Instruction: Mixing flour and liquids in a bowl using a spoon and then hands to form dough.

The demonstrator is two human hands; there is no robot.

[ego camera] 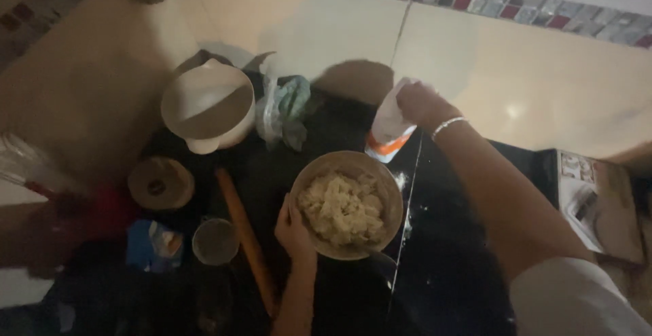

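Though dim, the right hand point(420, 103) apparently grips a half-hidden packet point(387, 131).

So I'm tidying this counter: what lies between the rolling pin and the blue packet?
In the head view, a small round cup stands between the rolling pin and the blue packet, close against the pin.

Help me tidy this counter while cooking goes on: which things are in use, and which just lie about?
In use: left hand on dough bowl; right hand holding white packet.

Lying about: rolling pin, white jug, plastic bag, small cup, blue packet.
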